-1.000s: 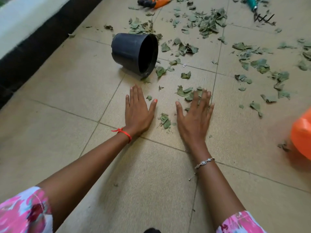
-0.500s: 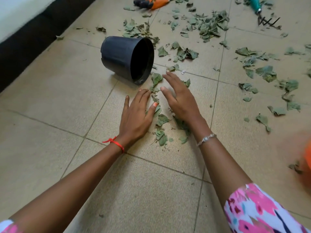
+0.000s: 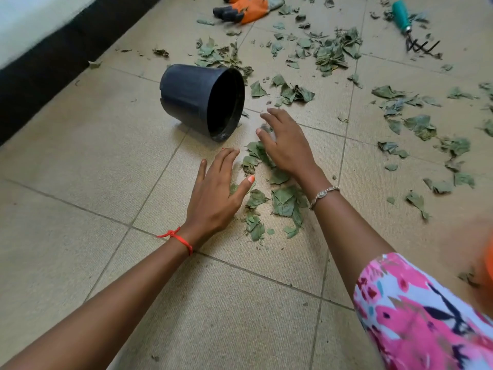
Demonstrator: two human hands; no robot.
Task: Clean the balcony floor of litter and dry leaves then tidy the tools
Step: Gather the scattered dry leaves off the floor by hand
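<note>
Dry green leaves (image 3: pixel 282 201) lie in a small heap on the beige tiled floor (image 3: pixel 80 161) between my two hands. My left hand (image 3: pixel 216 193) rests flat on the tiles left of the heap, fingers spread, holding nothing. My right hand (image 3: pixel 285 144) hovers palm down over the far end of the heap, fingers apart, close to the mouth of a black plastic pot (image 3: pixel 202 101) that lies on its side. More leaves (image 3: pixel 330 50) are scattered behind and to the right.
An orange and black glove (image 3: pixel 245 8) lies at the top. A teal-handled hand rake (image 3: pixel 408 28) lies at the top right. A dark skirting and white wall (image 3: pixel 40 62) run along the left. Something orange (image 3: pixel 489 260) shows at the right edge.
Both hands have swept loose leaves inward into a heap. My right hand moved left and forward toward the pot's mouth. The left hand shifted slightly forward.
</note>
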